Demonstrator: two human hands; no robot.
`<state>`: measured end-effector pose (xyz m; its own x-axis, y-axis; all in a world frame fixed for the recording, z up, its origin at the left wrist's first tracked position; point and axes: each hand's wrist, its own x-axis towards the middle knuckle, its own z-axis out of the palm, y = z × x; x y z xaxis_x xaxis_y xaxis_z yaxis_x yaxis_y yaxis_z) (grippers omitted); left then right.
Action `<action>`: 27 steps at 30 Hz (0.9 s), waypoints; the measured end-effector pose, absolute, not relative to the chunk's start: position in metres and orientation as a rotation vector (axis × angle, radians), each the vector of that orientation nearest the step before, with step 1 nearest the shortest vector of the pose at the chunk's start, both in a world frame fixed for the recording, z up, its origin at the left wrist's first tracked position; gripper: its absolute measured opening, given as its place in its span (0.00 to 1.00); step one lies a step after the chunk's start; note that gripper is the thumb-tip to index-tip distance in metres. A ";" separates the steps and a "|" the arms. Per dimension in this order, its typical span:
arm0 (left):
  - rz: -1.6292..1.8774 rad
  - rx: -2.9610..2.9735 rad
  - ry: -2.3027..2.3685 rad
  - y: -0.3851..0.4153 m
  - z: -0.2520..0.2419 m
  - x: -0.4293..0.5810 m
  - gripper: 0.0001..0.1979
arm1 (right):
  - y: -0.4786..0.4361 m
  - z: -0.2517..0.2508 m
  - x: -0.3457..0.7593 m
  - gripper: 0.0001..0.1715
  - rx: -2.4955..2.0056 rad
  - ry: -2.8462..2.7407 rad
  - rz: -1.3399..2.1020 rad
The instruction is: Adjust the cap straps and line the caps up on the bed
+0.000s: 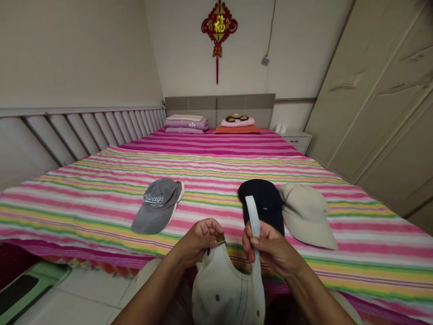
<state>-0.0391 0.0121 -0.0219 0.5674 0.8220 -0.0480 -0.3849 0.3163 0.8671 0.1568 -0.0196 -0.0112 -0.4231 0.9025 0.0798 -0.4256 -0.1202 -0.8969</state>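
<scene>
A pale baseball cap [226,289] hangs between my two hands, its back opening facing up. My left hand [204,237] pinches the end that carries a brass-coloured metal buckle [220,238]. Between thumb and fingers of my right hand [267,246] is the cap's light strap [252,212], its free end pointing upward. Strap and buckle are apart. Beyond my right hand lie a dark navy cap [260,194] and a beige cap [304,212], side by side and touching. A grey cap with white lettering [157,203] rests on the bed to the left, over a whitish one partly hidden.
The caps lie on a bed with a striped sheet [203,171]. Folded purple bedding [187,124] and a pink and orange pile [237,124] sit at the headboard. A metal railing [84,135] runs along the left. A green stool [37,284] stands at lower left, a wardrobe [372,99] at right.
</scene>
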 end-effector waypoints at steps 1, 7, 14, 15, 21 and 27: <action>0.842 0.943 0.550 0.012 -0.022 -0.038 0.16 | -0.019 -0.009 0.154 0.15 -0.656 -1.165 1.720; 0.843 0.962 0.573 0.010 -0.018 -0.030 0.14 | -0.018 -0.001 0.132 0.16 -0.959 -1.277 1.586; 0.844 0.990 0.554 0.006 -0.017 -0.028 0.13 | -0.018 -0.003 0.128 0.13 -1.048 -1.228 1.643; 0.830 1.002 0.536 0.006 -0.018 -0.028 0.13 | -0.018 -0.003 0.128 0.13 -1.022 -1.205 1.668; 0.943 1.061 0.624 -0.001 -0.024 -0.024 0.14 | -0.018 -0.009 0.126 0.14 -1.009 -1.119 1.660; 1.024 0.965 0.746 -0.002 -0.021 -0.024 0.13 | -0.016 -0.015 0.125 0.19 -0.951 -1.072 1.618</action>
